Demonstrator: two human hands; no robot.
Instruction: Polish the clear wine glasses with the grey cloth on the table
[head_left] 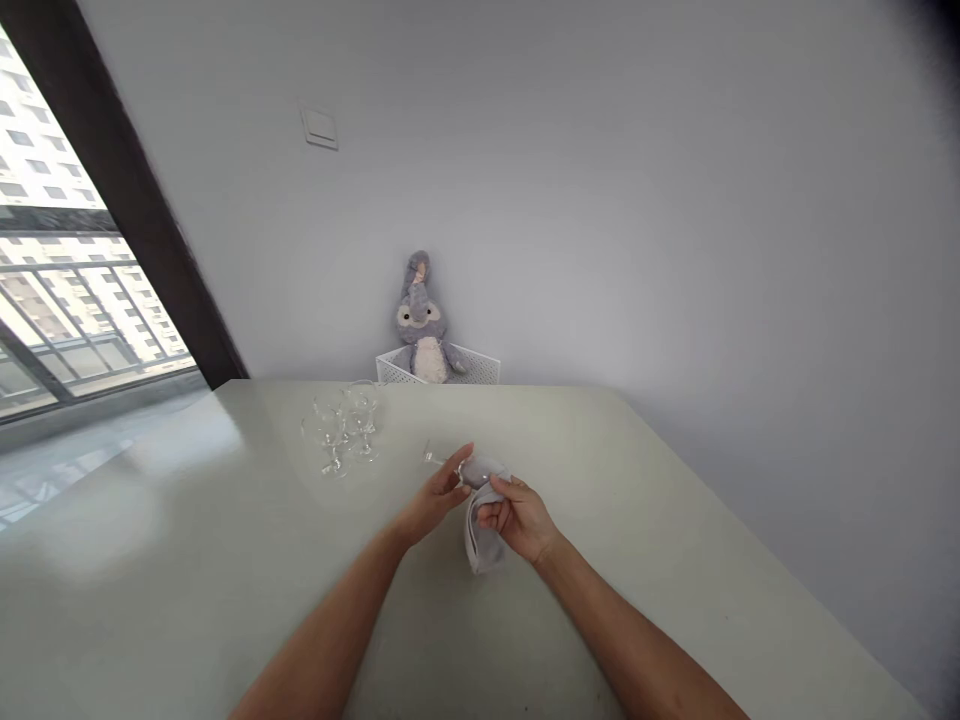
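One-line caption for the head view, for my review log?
Both hands hold a stemmed glass on its side above the table, right hand pressing a grey cloth around its bowl, left hand steadying it.

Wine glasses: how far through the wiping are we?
Done or not: cannot tell. A cluster of stemmed glasses stands upright on the table, left of the hands; whether they are wiped does not show. In hand: one wine glass, held sideways, left hand at the stem end, right hand pressing a grey cloth around the bowl. Left: this glass at least.
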